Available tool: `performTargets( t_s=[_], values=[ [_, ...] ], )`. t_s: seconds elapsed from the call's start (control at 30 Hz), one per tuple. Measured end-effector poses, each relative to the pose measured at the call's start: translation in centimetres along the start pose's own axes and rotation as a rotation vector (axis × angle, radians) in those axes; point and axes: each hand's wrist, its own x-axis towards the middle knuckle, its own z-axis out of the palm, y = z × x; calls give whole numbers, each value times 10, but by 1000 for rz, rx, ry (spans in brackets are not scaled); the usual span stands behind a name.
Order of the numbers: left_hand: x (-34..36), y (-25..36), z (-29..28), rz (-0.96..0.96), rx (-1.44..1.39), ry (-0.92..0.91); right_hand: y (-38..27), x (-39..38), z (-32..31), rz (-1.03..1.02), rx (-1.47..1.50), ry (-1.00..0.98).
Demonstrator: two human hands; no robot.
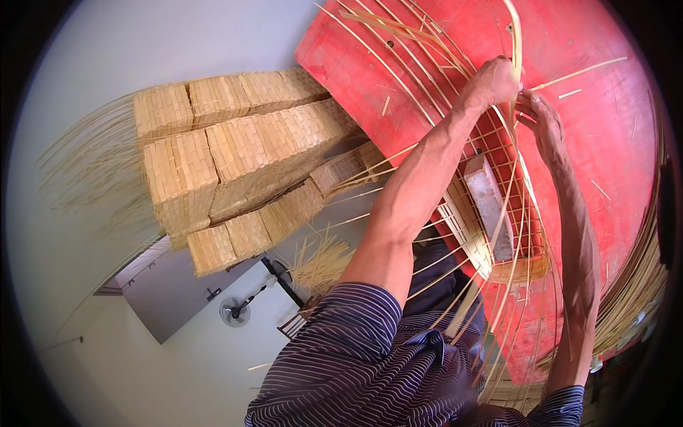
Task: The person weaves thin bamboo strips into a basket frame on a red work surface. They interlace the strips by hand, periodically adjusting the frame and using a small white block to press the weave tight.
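My left hand point(492, 84) is closed around a pale bamboo strip point(516, 32) that rises above it. Close beside it, my right hand point(546, 122) has its fingers bent in at the same strip, fingertips partly hidden. Below both hands lies an open lattice of a partly woven bamboo basket point(528, 222), with loose strip ends fanning out on several sides. A grey brick-like block point(491, 206) rests inside it, against a tightly woven side band point(466, 235). My left forearm covers part of the lattice.
The red tabletop point(590, 164) carries loose strips and small scraps. To the left stand stacked woven baskets point(256, 142) with long trailing ends. A bundle of strips point(633, 306) lies at the right edge. Lower left are a fan point(235, 312) and a grey door point(178, 292).
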Motion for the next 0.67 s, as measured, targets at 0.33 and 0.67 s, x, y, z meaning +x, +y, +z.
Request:
performTargets(
  t_s=[0.33,0.67],
  values=[
    [-67,-9,33,385,178,139,4,-19,16,-92,-449,-187],
    [-84,-39,91,-523,-286,278,-3,-17,-2,-175,-515,-130]
  ],
)
